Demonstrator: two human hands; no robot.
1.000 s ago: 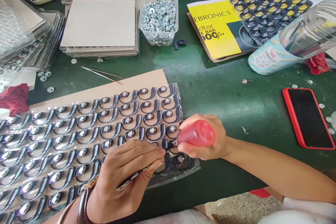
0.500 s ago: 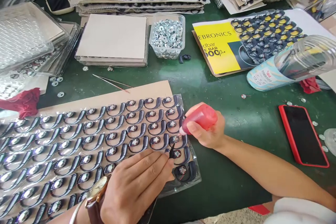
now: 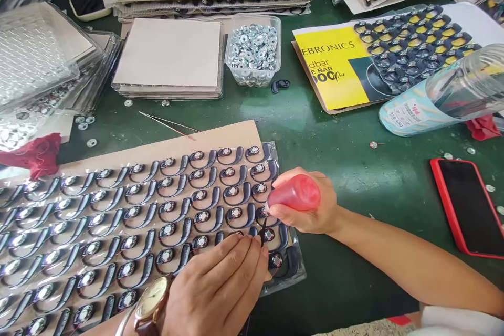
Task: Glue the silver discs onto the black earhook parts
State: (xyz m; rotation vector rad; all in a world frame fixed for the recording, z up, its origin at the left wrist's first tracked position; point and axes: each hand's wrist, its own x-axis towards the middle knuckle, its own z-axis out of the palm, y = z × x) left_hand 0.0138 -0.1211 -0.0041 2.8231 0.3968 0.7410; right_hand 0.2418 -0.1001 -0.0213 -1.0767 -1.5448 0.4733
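Observation:
My right hand is wrapped around a red squeeze bottle, tilted so its pale nozzle meets a round silver part near the right edge of a clear plastic sheet. Rows of black hook-shaped pieces, each with a small round silver speaker-like part and thin wires, cover this sheet. With fingers pressed together, my left hand grips black tweezers. Their dark tips point up beside the bottle's nozzle, and the rest is hidden under the hand. A watch is on my left wrist.
Beyond the sheet stand a tub of metal washers and a stack of covered trays. Loose metal tweezers lie nearby. To the right are a clear jar, a yellow printed card and a red-cased phone.
The view has shifted slightly. The red bottle has swung lower and more level, its nozzle closer to the tweezer tips. Both hands keep their grip.

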